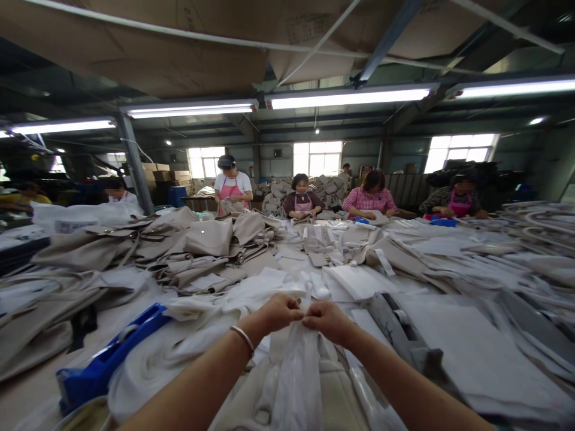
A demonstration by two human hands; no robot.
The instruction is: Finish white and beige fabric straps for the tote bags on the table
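Note:
My left hand (279,312) and my right hand (331,323) meet in front of me, thumbs and fingertips pinched close together. Between them they grip the top of a white translucent strip (299,383), thin like wrapping sheet, which hangs down toward me. Beneath it lies a beige bag (336,395), partly covered by the strip and my right forearm. A bracelet (243,340) circles my left wrist. The exact edge under my fingertips is too small to make out.
A blue tape dispenser (110,359) and a roll of white sheet (144,371) lie left; a grey dispenser (399,332) and white sheets (485,353) lie right. Piled beige bags (206,236) cover the table's far left. Several people work across the table.

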